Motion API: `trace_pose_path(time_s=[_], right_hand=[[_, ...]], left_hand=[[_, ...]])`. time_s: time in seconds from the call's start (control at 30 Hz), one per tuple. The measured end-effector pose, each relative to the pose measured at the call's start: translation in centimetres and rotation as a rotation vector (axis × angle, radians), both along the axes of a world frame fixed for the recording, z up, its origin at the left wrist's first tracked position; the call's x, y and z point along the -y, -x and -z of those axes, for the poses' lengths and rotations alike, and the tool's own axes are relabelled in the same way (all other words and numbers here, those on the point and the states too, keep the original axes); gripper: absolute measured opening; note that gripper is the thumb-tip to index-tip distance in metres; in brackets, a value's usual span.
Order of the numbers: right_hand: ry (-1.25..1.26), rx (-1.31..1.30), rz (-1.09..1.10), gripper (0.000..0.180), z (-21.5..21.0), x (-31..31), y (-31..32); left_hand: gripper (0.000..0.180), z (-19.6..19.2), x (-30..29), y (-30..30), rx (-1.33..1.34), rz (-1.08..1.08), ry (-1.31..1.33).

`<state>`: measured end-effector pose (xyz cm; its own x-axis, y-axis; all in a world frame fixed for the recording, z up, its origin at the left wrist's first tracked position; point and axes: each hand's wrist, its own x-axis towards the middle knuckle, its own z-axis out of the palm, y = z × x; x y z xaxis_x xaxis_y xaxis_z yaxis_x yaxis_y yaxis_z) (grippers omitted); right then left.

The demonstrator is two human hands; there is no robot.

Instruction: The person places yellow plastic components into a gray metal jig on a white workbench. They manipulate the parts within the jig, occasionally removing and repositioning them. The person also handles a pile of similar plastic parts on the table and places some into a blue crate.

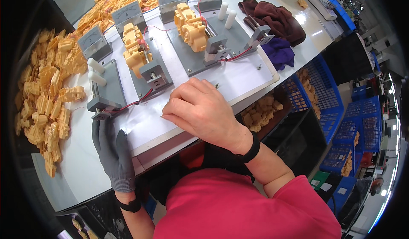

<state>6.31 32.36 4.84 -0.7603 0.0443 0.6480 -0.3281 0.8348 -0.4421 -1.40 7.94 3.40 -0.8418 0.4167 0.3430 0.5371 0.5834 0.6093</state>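
While the bare right hand [200,111] hovers over the near edge of the white board [245,82], its fingers are bent inward, thumb close to the index finger, and I can't tell whether anything sits inside that curl. Over to the left hand [113,149], in its grey glove, up near the board's near left corner: fingers stretched out, thumb well apart, fingertips right at the leftmost clamp [102,108], though their very ends are hidden and any pressing can't be made out.

That clamp belongs to a grey stand [113,81] carrying two white pegs [97,78]. Next along, a second stand [159,60] bears a yellow casing [134,49], and the third stand [177,47] bears another yellow casing [191,28], nearer the board's far edge. A fourth stand with white pegs [230,19] fills the far right corner. Four meters [128,15] line up behind them, and red wires [240,55] trail between the stands.

Look left: a heap of yellow parts [47,90] crowds the left edge of the white worktable [79,179]. Across at the right, a dark red cloth [272,20] and a purple cloth [279,54] lie just beside the board, with blue crates [330,111] below the worktable's right edge.
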Motion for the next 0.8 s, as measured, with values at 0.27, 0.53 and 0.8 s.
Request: trace_pose_path(time_s=[0.27, 0.53, 0.8], right_hand=[[0.024, -0.014, 0.012, 0.016, 0.11, 0.11, -0.06], [0.042, -0.024, 0.022, 0.016, 0.13, 0.18, 0.02], [0.039, -0.019, 0.023, 0.016, 0.09, 0.2, 0.01]], left_hand=[[0.049, 0.13, -0.29, -0.21, 0.1, -0.013, -0.115], [0.049, -0.03, -0.33, -0.11, 0.058, -0.021, -0.065], [0.048, 0.1, -0.09, -0.01, 0.009, -0.017, -0.012]])
